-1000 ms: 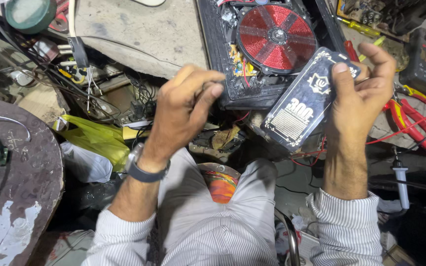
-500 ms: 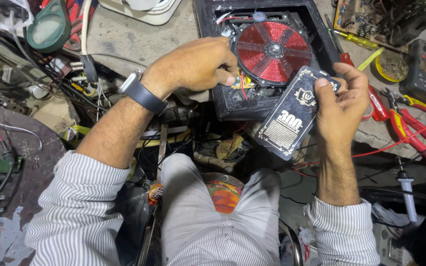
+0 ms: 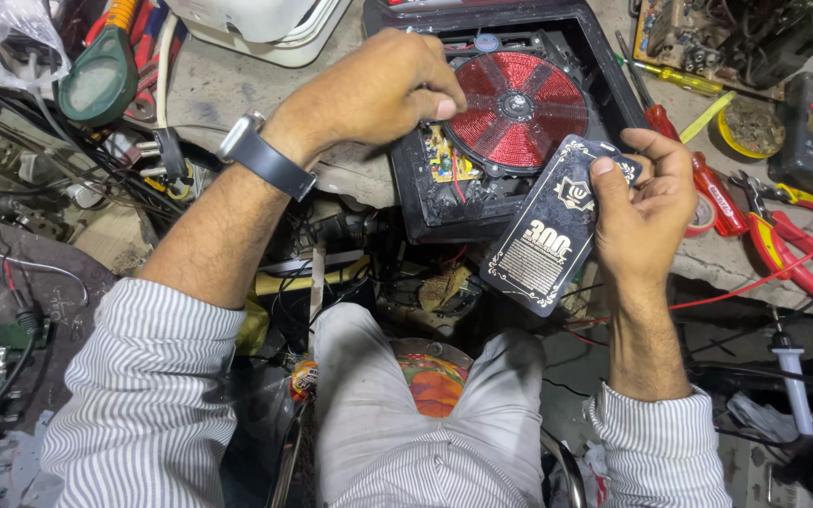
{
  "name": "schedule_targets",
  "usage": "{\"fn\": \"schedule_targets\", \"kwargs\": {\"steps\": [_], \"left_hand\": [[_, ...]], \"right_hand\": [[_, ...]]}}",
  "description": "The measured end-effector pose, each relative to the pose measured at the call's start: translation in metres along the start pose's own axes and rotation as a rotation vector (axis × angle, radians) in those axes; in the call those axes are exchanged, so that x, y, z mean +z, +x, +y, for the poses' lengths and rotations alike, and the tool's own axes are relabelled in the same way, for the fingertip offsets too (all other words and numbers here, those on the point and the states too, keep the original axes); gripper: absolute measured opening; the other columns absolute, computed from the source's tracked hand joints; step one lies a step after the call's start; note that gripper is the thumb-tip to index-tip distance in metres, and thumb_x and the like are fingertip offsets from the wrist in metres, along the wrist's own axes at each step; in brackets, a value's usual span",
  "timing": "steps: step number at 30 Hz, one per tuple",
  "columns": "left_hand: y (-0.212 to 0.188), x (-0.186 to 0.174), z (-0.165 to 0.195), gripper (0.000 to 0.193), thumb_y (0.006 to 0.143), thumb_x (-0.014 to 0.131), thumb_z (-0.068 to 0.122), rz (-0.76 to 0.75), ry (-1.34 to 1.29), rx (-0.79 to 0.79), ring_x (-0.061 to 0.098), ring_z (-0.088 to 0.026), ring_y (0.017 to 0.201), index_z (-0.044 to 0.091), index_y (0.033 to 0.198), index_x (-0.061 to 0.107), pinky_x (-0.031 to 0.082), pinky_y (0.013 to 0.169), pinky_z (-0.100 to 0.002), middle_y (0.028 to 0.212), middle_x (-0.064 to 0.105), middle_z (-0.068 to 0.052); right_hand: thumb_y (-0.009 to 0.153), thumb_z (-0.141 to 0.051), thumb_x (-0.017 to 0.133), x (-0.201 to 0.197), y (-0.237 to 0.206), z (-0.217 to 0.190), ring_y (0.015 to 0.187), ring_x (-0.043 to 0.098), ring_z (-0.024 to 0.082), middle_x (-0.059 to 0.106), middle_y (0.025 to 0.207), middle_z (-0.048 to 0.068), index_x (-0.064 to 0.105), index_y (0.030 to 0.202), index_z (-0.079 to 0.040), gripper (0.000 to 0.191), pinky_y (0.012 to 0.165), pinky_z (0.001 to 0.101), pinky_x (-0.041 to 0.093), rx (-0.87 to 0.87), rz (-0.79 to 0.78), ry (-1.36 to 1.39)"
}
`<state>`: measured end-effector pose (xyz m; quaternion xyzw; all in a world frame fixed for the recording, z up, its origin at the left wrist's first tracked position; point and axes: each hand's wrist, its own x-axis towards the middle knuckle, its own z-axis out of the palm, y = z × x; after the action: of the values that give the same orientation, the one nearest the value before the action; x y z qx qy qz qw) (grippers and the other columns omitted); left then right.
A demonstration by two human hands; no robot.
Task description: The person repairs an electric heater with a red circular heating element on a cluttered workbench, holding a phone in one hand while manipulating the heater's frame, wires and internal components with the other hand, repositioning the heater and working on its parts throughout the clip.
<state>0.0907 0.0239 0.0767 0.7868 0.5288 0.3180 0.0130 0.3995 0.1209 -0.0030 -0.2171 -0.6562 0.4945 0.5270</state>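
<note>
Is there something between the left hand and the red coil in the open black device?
Nothing visible. The left hand rests at the edge of the red coil, fingertips beside it. The dark flat pack stays in the right hand, lower right.

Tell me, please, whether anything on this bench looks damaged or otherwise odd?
The black appliance lies with its top off, so the red coil and a small circuit board sit bare, loose wires trailing out. The left hand reaches in at the coil's edge; the right hand holds a flat black packet.
</note>
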Motion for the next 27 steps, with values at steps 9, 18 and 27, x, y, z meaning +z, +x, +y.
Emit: {"fn": "schedule_targets", "kwargs": {"steps": [9, 18, 27], "left_hand": [[-0.005, -0.019, 0.007, 0.015, 0.093, 0.078, 0.023, -0.088, 0.268, -0.16, 0.07, -0.032, 0.098, 0.012, 0.102, 0.08, 0.053, 0.086, -0.046, 0.101, 0.075, -0.011], [-0.004, -0.006, -0.003, 0.014, 0.082, 0.081, 0.021, -0.139, 0.25, -0.055, 0.066, -0.034, 0.098, 0.013, 0.093, 0.08, 0.051, 0.079, -0.048, 0.096, 0.068, -0.009], [0.003, 0.007, -0.014, 0.015, 0.078, 0.064, -0.006, -0.164, 0.335, -0.067, 0.066, -0.035, 0.092, 0.007, 0.084, 0.064, 0.052, 0.072, -0.049, 0.097, 0.065, -0.01]], "right_hand": [[0.109, 0.004, 0.067, -0.001, 0.002, 0.003, 0.088, 0.064, 0.005, 0.067, 0.108, 0.005, 0.054, 0.131, 0.005, 0.026, 0.08, 0.0185, 0.053, -0.034, 0.003, -0.043], [0.108, 0.002, 0.07, -0.002, 0.002, 0.004, 0.081, 0.059, 0.002, 0.066, 0.102, 0.003, 0.057, 0.13, 0.005, 0.026, 0.072, 0.0159, 0.049, -0.039, 0.036, -0.114], [0.107, 0.001, 0.07, -0.004, 0.003, 0.009, 0.085, 0.062, 0.003, 0.067, 0.105, 0.004, 0.056, 0.129, 0.004, 0.027, 0.075, 0.0168, 0.052, -0.041, 0.027, -0.087]]}}
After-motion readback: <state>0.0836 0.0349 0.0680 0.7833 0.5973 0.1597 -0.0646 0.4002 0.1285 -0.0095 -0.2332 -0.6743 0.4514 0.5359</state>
